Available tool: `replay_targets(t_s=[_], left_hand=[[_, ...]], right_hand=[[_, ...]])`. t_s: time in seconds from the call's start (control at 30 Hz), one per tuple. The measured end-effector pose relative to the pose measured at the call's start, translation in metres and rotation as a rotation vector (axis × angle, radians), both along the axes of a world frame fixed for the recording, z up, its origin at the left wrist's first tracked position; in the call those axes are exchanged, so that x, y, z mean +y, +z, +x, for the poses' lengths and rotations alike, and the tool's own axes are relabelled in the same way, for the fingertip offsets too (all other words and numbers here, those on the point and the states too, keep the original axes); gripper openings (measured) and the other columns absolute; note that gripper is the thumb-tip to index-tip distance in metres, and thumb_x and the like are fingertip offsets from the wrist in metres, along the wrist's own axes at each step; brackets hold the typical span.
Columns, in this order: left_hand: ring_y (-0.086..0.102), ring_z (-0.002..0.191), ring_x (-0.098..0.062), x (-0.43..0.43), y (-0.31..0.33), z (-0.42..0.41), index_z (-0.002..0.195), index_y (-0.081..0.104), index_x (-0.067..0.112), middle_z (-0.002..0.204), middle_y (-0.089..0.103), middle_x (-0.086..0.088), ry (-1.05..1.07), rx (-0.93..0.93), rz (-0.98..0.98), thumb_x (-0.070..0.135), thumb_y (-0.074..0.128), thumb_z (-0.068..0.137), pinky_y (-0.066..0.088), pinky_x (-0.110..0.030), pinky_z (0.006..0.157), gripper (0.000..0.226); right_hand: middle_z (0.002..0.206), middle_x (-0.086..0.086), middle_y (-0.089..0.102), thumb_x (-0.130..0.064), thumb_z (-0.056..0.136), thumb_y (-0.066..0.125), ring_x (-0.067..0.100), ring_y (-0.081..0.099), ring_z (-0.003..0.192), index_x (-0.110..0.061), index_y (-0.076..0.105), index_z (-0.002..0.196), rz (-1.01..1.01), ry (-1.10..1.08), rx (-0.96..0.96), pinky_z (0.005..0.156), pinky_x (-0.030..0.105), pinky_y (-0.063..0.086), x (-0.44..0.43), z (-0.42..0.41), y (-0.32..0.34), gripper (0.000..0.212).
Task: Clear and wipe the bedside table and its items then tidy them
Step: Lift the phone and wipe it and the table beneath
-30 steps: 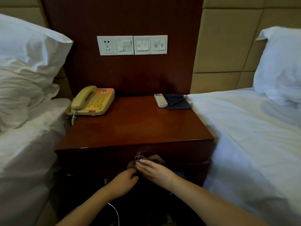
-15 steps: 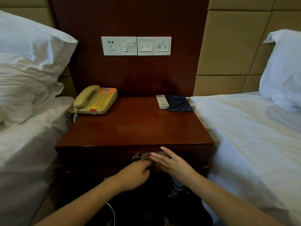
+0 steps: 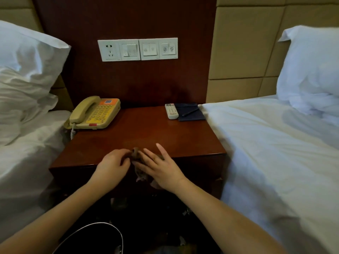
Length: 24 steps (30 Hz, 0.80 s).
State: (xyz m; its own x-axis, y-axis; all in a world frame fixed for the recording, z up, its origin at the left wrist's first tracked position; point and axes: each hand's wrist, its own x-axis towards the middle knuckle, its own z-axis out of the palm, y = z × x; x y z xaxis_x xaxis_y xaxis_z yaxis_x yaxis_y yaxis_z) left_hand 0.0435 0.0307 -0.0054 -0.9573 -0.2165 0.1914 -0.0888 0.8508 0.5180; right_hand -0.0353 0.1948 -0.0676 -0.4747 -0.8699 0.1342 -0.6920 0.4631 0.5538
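Nearest the camera: 2 bare forearms reach in from the bottom edge, and a thin grey cable loop (image 3: 95,233) lies in the dark space between them, below the table front.

Left hand (image 3: 111,167): at the front edge of the bedside table (image 3: 146,131), fingers curled inward, pinching the left end of a small brown cloth (image 3: 135,153).

Right hand (image 3: 159,167): just beside the left one, fingers straight and spread, laid over the right part of the cloth. The index finger is raised slightly off the wood. The thumb is hidden, so I cannot tell whether it grips from below.

Cloth: bunched between the 2 hands on the front middle edge of the tabletop. 1 corner hangs down over the table front, under the right hand.

Tabletop: dark red-brown wood, glossy, bare across the middle.

Back left corner: a yellow telephone (image 3: 95,113), handset on its cradle, coiled cord dropping off the left edge.

Back right corner: a white remote (image 3: 171,111) lies touching the left side of a dark blue notepad (image 3: 192,114), with a dark pen (image 3: 190,112) lying diagonally on the pad.

Wall behind: a white switch panel (image 3: 137,49) on dark wood, with 1 socket at its left end.

Flanks: a left bed (image 3: 27,153) with a crumpled white pillow (image 3: 27,57), and a right bed (image 3: 266,143) with a second pillow (image 3: 310,70), both in white linen.
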Motion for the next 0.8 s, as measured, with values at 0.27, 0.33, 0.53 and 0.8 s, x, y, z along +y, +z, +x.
replay_targets(t_s=[0.27,0.33,0.53,0.8], left_hand=[[0.054,0.063,-0.010,-0.008,0.003,-0.008,0.129,0.053,0.015,0.130,0.052,-0.006,0.072,0.002,0.119,0.017,0.043,0.097,0.039,-0.017,0.051,0.033],[0.055,0.069,-0.009,-0.003,0.004,-0.014,0.127,0.054,0.016,0.129,0.054,-0.006,0.064,0.033,0.107,0.018,0.043,0.097,0.043,-0.019,0.061,0.032],[0.052,0.118,-0.020,-0.009,-0.002,-0.026,0.131,0.052,0.015,0.134,0.053,-0.004,0.043,-0.011,-0.064,0.021,0.044,0.096,0.040,-0.034,0.100,0.036],[0.045,0.129,-0.012,-0.029,-0.009,-0.025,0.135,0.049,0.021,0.143,0.046,0.005,-0.060,-0.136,-0.318,0.027,0.044,0.097,0.035,-0.026,0.105,0.040]], right_hand=[[0.152,0.016,0.032,-0.057,0.085,0.055,0.032,0.010,0.146,-0.012,0.022,0.148,-0.166,-0.379,-0.076,0.102,0.064,-0.021,0.072,-0.024,0.022,0.084],[0.152,0.016,0.030,-0.064,0.082,0.053,0.033,0.008,0.146,-0.012,0.022,0.147,-0.092,-0.507,-0.096,0.106,0.065,-0.014,0.104,-0.034,0.032,0.089],[0.159,0.015,0.007,-0.063,0.085,0.050,0.029,0.000,0.147,-0.009,0.019,0.149,-0.109,-0.476,-0.152,0.110,0.063,-0.007,0.088,-0.033,0.030,0.089],[0.158,0.016,0.013,-0.058,0.089,0.049,0.030,0.014,0.145,-0.006,0.024,0.147,-0.318,-0.239,-0.358,0.115,0.052,-0.003,-0.018,-0.025,0.026,0.081]])
